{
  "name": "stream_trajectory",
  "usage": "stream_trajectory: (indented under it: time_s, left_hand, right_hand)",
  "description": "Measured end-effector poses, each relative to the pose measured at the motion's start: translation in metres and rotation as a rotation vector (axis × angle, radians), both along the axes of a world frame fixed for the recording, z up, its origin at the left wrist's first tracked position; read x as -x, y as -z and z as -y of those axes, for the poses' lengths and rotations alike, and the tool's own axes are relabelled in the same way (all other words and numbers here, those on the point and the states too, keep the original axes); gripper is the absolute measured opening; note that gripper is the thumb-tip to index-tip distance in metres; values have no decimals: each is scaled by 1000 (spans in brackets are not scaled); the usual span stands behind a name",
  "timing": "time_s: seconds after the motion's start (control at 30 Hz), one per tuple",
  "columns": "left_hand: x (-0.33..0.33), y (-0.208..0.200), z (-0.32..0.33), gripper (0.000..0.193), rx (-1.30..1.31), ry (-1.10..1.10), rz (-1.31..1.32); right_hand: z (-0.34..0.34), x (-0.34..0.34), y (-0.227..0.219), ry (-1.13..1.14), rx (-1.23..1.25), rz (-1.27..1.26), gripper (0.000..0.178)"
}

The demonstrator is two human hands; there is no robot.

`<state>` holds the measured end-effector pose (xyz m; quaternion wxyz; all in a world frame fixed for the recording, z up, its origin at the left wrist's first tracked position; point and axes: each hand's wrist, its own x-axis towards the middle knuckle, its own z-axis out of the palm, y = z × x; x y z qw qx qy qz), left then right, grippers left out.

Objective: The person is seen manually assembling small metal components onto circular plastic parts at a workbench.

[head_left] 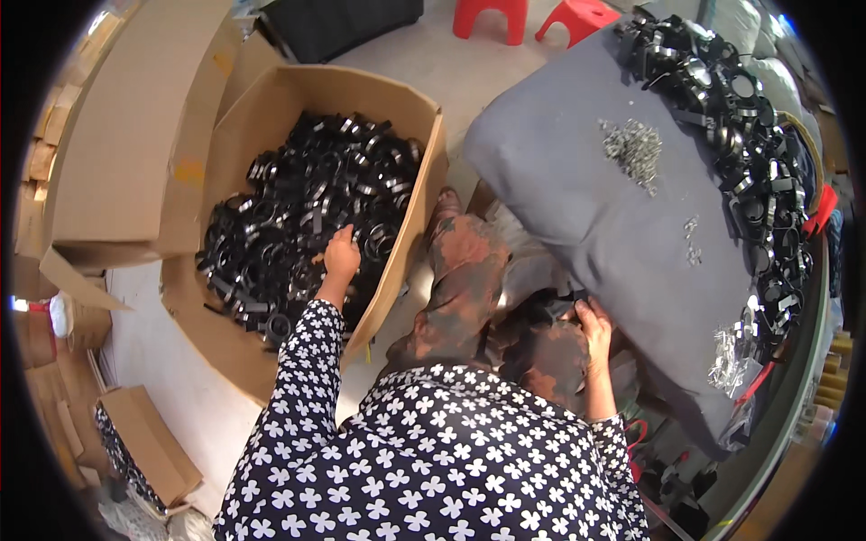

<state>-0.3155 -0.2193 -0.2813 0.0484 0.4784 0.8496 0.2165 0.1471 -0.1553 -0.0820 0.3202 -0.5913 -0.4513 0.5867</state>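
My left hand reaches into a large cardboard box, just above a heap of black bands with shiny metal rings. Its thumb and fingers look apart, and no piece shows between them. Beside my right thigh, at the near edge of a grey cloth-covered surface, my right hand has its fingers closed at a small black strap-like piece. The hand partly hides that piece. On the cloth lies a pile of small silvery metal parts, with a few more scattered nearby.
More black bands with metal rings line the surface's far and right edges. A clear bag of metal parts lies at its near right. Red stools and a black bin stand beyond. Another cardboard box sits lower left.
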Motion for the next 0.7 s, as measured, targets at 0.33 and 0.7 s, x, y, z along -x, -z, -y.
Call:
stream_trajectory:
  time_s: [0.33,0.7]
  left_hand:
    - [-16,10,-29,23,147,68,168]
    - [36,-42,4,22,-295,-512,932]
  right_hand:
    - [-6,-30,23,-201,-905,1338,13]
    - [-2,13,-18,-112,-696,854,14]
